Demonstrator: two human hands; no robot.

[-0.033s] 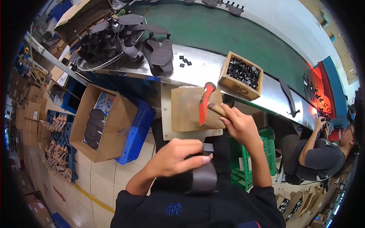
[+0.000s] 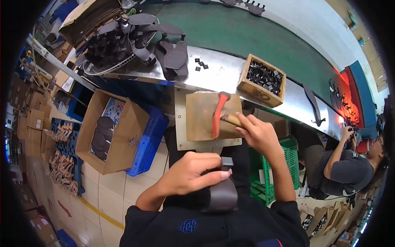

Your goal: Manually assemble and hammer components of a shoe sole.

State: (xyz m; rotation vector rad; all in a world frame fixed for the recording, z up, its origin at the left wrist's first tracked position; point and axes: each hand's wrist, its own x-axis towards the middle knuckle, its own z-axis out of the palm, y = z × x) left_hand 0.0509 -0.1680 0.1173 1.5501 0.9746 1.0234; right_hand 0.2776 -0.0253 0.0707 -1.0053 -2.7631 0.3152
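My left hand (image 2: 191, 175) is closed around the heel of a dark brown shoe sole (image 2: 223, 196) in front of my chest. The heel's square black end (image 2: 227, 162) points up past my fingers and thumb. My right hand (image 2: 259, 133) grips the wooden handle of a hammer with a red head (image 2: 218, 115). The hammer is above a brown work pad (image 2: 199, 117) on a pale metal plate (image 2: 180, 136). In this view I cannot tell whether its head touches the pad. The sole and the hammer are apart.
A wooden box of small black pieces (image 2: 263, 78) stands on the metal ledge, with several loose black squares (image 2: 201, 64) to its left. Farther left are piled soles (image 2: 175, 57). A cardboard box (image 2: 119, 148) sits left on a blue crate. A co-worker (image 2: 349, 168) sits at right.
The hammer has shifted slightly left and down in the picture, with my right hand still on its handle. My left hand and the sole have barely moved.
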